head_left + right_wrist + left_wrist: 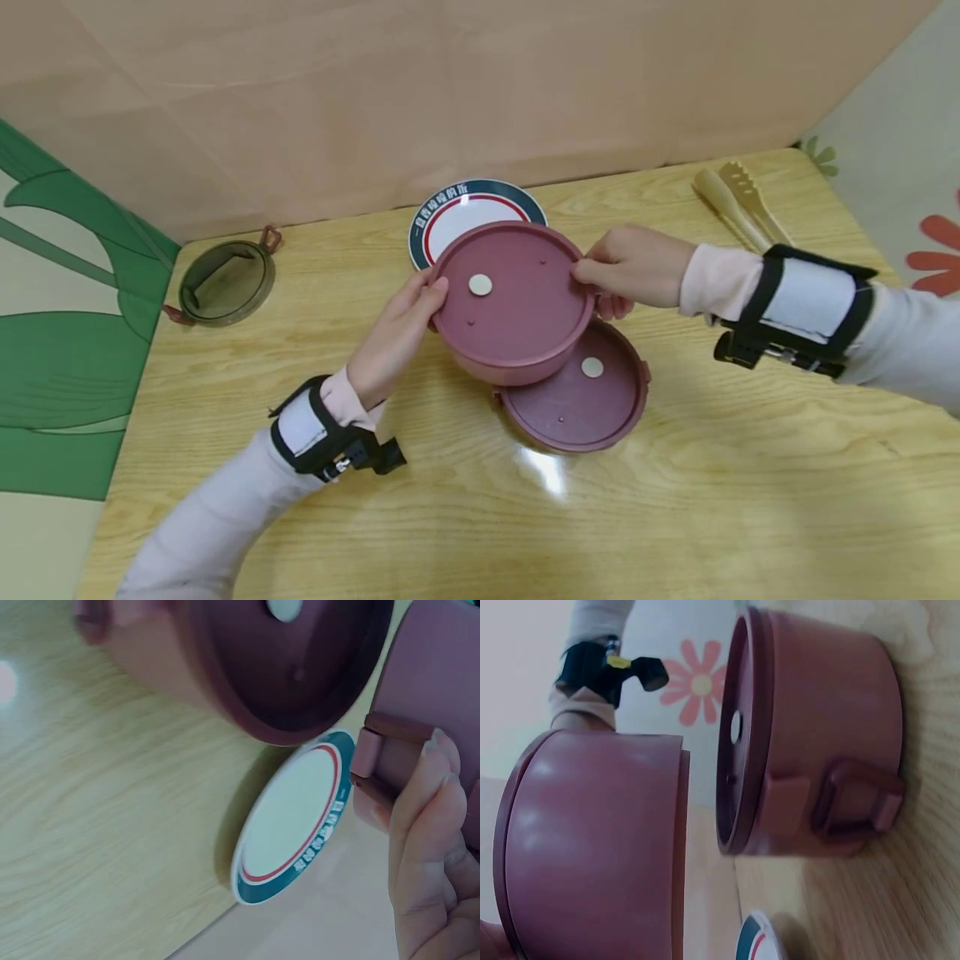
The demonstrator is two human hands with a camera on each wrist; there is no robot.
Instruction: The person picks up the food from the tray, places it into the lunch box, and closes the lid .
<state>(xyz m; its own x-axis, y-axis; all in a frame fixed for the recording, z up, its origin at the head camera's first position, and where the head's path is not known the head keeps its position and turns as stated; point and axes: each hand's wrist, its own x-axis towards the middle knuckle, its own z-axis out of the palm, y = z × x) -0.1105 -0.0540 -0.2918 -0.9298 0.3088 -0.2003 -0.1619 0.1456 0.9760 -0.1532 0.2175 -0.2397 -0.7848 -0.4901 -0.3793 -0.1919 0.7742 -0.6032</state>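
Note:
Both hands hold up a round maroon lunch box tier [517, 312], its lidded top with a white round button tilted toward the head camera. My left hand [397, 329] grips its left side, thumb over the rim. At the opposite side my right hand [633, 267] holds it by the rim; in the right wrist view its fingers [431, 795] curl at the side clasp [394, 754]. A second maroon tier [577, 408] stands upright on the table below, partly hidden by the raised one. The left wrist view shows a gap between the held tier [592, 847] and the standing tier [832, 712].
Behind the tiers lies a white plate [457, 225] with a dark blue rim and red ring. A clear round lid [228, 287] with a dark handle and maroon clips sits at the far left. Beige tongs [738, 204] lie at the back right, near the wall.

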